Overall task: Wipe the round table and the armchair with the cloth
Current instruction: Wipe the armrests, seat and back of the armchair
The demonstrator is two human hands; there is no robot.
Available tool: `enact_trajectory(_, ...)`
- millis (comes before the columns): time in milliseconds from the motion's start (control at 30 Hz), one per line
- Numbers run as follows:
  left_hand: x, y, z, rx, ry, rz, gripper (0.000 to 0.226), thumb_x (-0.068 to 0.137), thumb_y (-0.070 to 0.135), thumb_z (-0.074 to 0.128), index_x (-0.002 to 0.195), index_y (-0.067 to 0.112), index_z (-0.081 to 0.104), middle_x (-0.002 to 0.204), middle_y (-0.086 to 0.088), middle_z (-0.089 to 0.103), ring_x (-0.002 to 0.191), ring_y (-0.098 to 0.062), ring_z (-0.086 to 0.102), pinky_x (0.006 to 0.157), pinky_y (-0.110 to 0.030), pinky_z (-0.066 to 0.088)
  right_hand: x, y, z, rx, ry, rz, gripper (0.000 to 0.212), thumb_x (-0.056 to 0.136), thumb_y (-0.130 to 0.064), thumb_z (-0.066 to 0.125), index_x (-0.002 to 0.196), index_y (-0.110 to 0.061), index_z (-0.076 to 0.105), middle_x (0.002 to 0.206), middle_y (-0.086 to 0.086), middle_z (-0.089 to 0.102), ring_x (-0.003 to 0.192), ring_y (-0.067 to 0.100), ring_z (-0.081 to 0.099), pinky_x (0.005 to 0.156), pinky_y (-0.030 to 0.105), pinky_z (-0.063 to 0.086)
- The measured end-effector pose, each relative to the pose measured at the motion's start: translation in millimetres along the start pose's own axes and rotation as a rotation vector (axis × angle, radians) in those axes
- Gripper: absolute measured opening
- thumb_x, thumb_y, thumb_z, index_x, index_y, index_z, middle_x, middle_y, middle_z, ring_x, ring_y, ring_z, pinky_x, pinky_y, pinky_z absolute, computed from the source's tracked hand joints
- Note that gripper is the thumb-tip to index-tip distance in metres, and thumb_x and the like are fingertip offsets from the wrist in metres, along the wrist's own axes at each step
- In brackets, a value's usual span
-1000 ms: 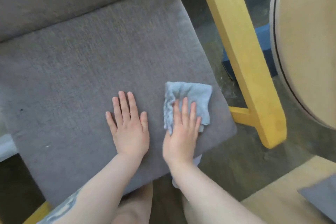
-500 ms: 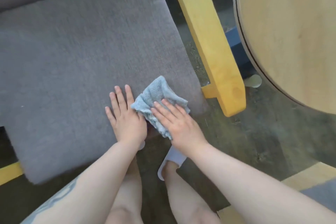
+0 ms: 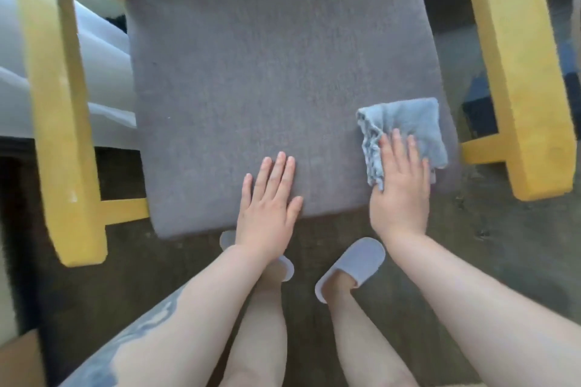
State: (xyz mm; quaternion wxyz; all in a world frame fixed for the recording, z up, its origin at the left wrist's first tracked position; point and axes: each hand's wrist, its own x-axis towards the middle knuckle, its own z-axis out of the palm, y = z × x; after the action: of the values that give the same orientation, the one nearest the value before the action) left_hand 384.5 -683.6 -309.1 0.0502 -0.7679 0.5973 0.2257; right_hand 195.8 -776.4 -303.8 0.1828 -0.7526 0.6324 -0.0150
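Observation:
The armchair's grey seat cushion (image 3: 251, 78) fills the middle of the view, between two yellow wooden armrests. A folded light blue cloth (image 3: 408, 126) lies on the cushion's front right corner. My right hand (image 3: 399, 185) presses flat on the cloth's near part with straight fingers. My left hand (image 3: 270, 201) rests flat on the cushion's front edge, well left of the cloth, fingers straight and holding nothing. Only a sliver of the round table (image 3: 577, 9) shows at the right edge.
The left armrest (image 3: 59, 110) and the right armrest (image 3: 515, 78) flank the seat. A white surface (image 3: 103, 72) lies behind the left armrest. My feet in light slippers (image 3: 352, 264) stand on the dark floor just before the chair.
My right hand has slid the cloth from beside my left hand to the cushion's front right corner. The view has swung left, so the round table has almost left the frame.

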Motion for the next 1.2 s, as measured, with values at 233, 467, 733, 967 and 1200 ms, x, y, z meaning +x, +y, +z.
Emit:
enact_trajectory(233, -16, -46, -4, -0.056, 0.026, -0.047, 0.065, 0.095, 0.044, 0.024, 0.152, 0.02, 0.004, 0.159, 0.003, 0.0, 0.146, -0.014, -0.002, 0.116, -0.039, 0.0, 0, -39, 17, -0.186, -0.251, -0.865, 0.072, 0.076, -0.012, 0.035, 0.147, -0.02, 0.035, 0.153, 0.0, 0.033, 0.142, 0.02, 0.028, 0.114, 0.04, 0.021)
enact_trajectory(467, -16, -88, -8, -0.149, 0.075, -0.237, 0.063, 0.097, 0.044, 0.011, 0.152, 0.022, -0.008, 0.158, 0.005, -0.015, 0.144, -0.011, -0.018, 0.117, -0.037, -0.01, -16, -137, 41, -0.072, -0.119, -0.193, 0.077, 0.076, -0.006, 0.05, 0.149, -0.022, 0.03, 0.158, 0.001, 0.022, 0.146, 0.023, 0.012, 0.117, 0.046, 0.01)
enact_trajectory(733, -22, -108, -3, -0.166, 0.111, -0.214, 0.065, 0.097, 0.043, 0.022, 0.154, 0.017, 0.003, 0.16, 0.002, -0.008, 0.146, -0.015, -0.012, 0.116, -0.041, -0.006, 44, -133, 32, -0.164, -0.113, -0.088, 0.069, 0.08, -0.008, 0.044, 0.147, -0.018, 0.033, 0.157, 0.003, 0.022, 0.145, 0.025, 0.016, 0.116, 0.049, 0.017)
enact_trajectory(967, -18, -97, -6, -0.257, 0.154, -0.455, 0.071, 0.093, 0.043, 0.024, 0.152, 0.007, 0.009, 0.16, -0.009, 0.005, 0.147, -0.021, 0.0, 0.117, -0.041, -0.001, 64, -145, 39, -0.345, -0.353, -1.102, 0.075, 0.076, -0.014, 0.039, 0.148, -0.03, 0.024, 0.155, -0.003, 0.029, 0.142, 0.019, 0.023, 0.114, 0.04, 0.018)
enact_trajectory(1200, 9, -46, -11, -0.251, 0.116, -0.636, 0.073, 0.084, 0.035, 0.038, 0.147, 0.003, 0.022, 0.153, -0.018, 0.029, 0.144, -0.03, 0.017, 0.116, -0.048, 0.002, 52, -228, 62, -0.061, -0.505, -0.765, 0.063, 0.085, -0.03, 0.028, 0.147, -0.021, 0.034, 0.156, 0.004, 0.025, 0.146, 0.027, 0.014, 0.116, 0.044, 0.01)
